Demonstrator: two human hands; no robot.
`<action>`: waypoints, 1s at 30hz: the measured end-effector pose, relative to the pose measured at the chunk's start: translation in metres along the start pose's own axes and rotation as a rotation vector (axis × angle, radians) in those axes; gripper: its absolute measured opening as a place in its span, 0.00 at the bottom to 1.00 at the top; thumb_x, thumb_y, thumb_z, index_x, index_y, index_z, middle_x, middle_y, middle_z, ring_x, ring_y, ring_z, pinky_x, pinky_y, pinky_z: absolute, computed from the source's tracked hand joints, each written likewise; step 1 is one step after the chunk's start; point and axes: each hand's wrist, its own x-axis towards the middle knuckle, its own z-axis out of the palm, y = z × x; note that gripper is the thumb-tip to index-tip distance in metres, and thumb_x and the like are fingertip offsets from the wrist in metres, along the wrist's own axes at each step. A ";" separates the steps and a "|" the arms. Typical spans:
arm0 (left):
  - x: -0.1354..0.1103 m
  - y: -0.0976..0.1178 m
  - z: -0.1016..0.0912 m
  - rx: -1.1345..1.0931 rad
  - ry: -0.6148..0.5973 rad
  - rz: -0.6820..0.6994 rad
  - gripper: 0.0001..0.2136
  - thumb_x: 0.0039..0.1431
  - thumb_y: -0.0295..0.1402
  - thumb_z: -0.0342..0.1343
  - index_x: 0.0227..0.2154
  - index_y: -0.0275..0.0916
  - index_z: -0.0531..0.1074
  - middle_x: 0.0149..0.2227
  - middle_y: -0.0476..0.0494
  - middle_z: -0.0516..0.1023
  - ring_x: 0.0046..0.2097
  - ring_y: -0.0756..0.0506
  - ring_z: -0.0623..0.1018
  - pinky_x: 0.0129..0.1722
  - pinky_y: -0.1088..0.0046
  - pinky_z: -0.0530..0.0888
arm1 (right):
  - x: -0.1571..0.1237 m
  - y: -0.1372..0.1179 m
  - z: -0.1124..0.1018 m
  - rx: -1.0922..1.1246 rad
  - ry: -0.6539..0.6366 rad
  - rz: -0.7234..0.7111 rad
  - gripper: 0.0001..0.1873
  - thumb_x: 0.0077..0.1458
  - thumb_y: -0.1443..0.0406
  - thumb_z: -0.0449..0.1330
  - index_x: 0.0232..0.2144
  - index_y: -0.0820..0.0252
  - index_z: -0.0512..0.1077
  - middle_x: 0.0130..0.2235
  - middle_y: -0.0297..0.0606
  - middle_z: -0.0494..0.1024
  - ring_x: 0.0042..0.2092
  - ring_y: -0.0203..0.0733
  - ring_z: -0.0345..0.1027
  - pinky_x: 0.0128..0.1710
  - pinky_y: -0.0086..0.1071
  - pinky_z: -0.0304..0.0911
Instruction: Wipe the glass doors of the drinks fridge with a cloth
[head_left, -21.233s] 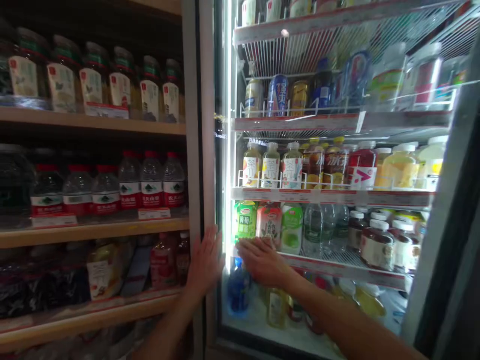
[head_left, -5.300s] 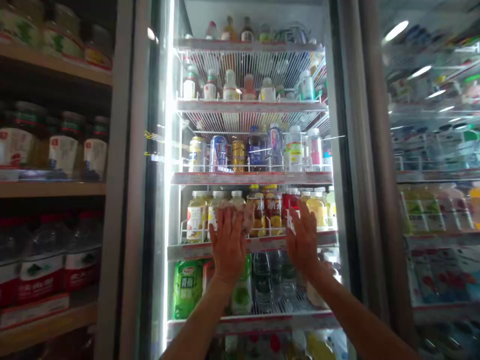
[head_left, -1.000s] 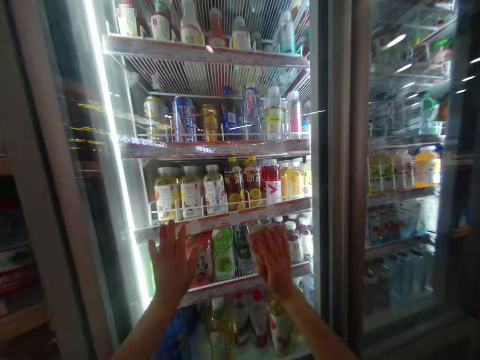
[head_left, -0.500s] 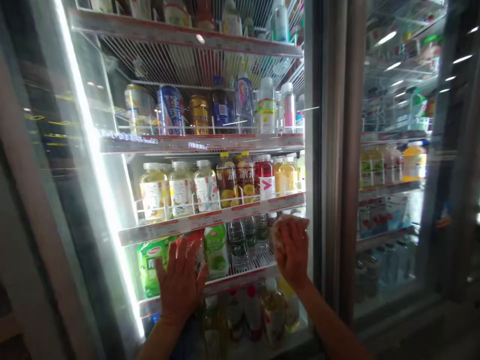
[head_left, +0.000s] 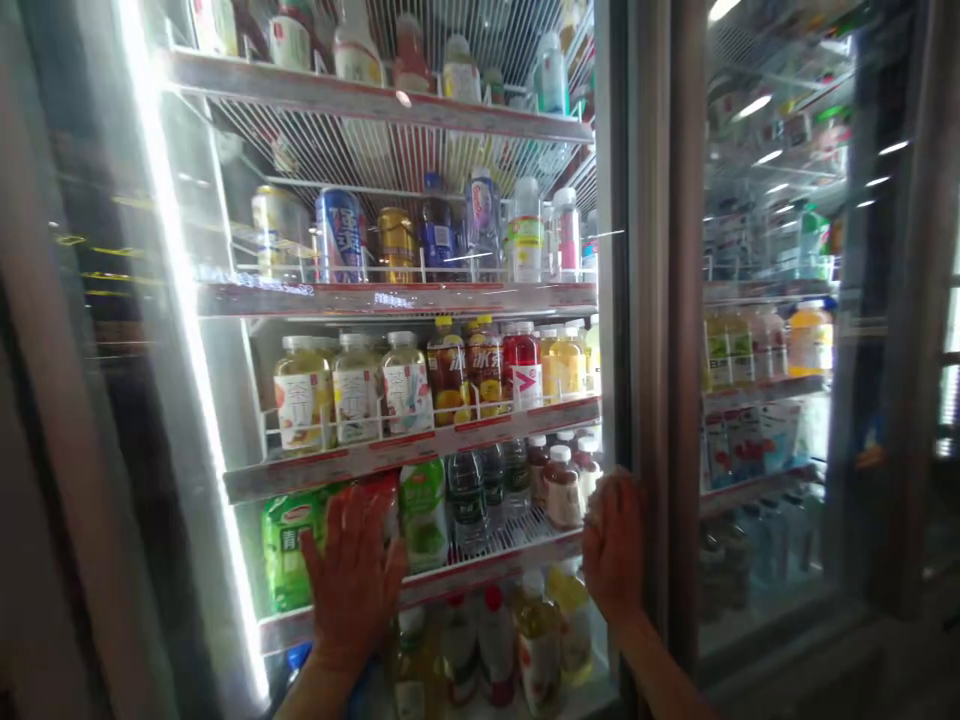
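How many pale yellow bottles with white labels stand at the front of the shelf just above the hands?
3, side by side at the left end of the shelf: leftmost bottle, middle bottle, right bottle. More may stand hidden behind them.

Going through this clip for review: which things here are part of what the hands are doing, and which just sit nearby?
Part of it:
left hand, flat on the glass fridge door
right hand, against the door's metal frame

Just nearby, behind the glass:
green-labelled drink
bottled fruit drinks
blue can
bottled water

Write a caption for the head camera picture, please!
Left hand and right hand press on a fridge's glass door, with bottled drinks lit up behind.
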 end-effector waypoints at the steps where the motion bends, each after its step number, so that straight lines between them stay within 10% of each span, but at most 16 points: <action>1: 0.000 0.001 0.001 0.003 0.003 -0.006 0.32 0.59 0.32 0.47 0.64 0.45 0.40 0.66 0.41 0.43 0.67 0.40 0.44 0.63 0.50 0.41 | -0.002 -0.006 0.001 -0.001 0.016 0.049 0.33 0.59 0.65 0.47 0.64 0.62 0.44 0.65 0.51 0.47 0.65 0.57 0.41 0.56 0.62 0.51; 6: 0.000 0.002 0.002 -0.006 0.015 -0.021 0.31 0.60 0.32 0.47 0.64 0.45 0.41 0.66 0.41 0.44 0.67 0.40 0.45 0.63 0.49 0.41 | -0.020 -0.066 0.011 0.145 -0.162 -0.196 0.30 0.57 0.67 0.48 0.62 0.61 0.51 0.63 0.48 0.55 0.65 0.55 0.43 0.56 0.59 0.54; 9: 0.000 0.001 -0.001 -0.008 -0.006 -0.007 0.32 0.60 0.32 0.47 0.64 0.45 0.40 0.67 0.42 0.43 0.67 0.41 0.44 0.63 0.51 0.41 | -0.024 -0.054 0.006 0.168 -0.201 -0.338 0.30 0.57 0.66 0.47 0.62 0.59 0.53 0.62 0.46 0.58 0.64 0.54 0.45 0.56 0.56 0.55; 13: -0.002 0.001 -0.002 0.004 -0.024 0.011 0.32 0.59 0.31 0.47 0.64 0.45 0.40 0.66 0.41 0.44 0.67 0.41 0.45 0.63 0.52 0.41 | -0.006 -0.010 0.001 0.034 -0.035 -0.098 0.33 0.58 0.66 0.47 0.64 0.61 0.45 0.65 0.49 0.49 0.65 0.55 0.42 0.57 0.61 0.51; 16: -0.004 0.003 0.000 0.016 -0.018 -0.014 0.32 0.59 0.32 0.47 0.64 0.43 0.40 0.66 0.39 0.45 0.67 0.40 0.44 0.63 0.50 0.41 | 0.011 -0.024 0.009 0.044 -0.003 -0.026 0.34 0.58 0.65 0.47 0.64 0.62 0.43 0.66 0.51 0.46 0.66 0.58 0.38 0.56 0.64 0.49; 21: -0.004 0.005 -0.001 0.034 -0.015 -0.012 0.32 0.59 0.31 0.48 0.64 0.42 0.40 0.66 0.38 0.45 0.67 0.41 0.44 0.63 0.51 0.41 | 0.008 -0.085 0.019 0.176 -0.151 -0.325 0.29 0.55 0.68 0.48 0.60 0.62 0.56 0.62 0.48 0.58 0.65 0.53 0.42 0.59 0.58 0.48; 25: -0.007 0.003 -0.007 0.032 -0.056 -0.011 0.32 0.59 0.31 0.48 0.64 0.41 0.41 0.66 0.38 0.47 0.67 0.41 0.45 0.64 0.53 0.42 | 0.003 -0.066 0.007 0.250 -0.294 -0.651 0.24 0.54 0.68 0.51 0.55 0.57 0.64 0.58 0.37 0.66 0.64 0.45 0.47 0.62 0.48 0.48; 30: -0.014 0.005 -0.006 0.032 -0.079 -0.003 0.33 0.58 0.31 0.49 0.64 0.42 0.41 0.65 0.38 0.49 0.66 0.41 0.45 0.64 0.56 0.43 | 0.038 -0.051 0.012 0.127 -0.010 -0.166 0.32 0.57 0.64 0.48 0.63 0.62 0.48 0.64 0.49 0.52 0.66 0.55 0.41 0.59 0.59 0.48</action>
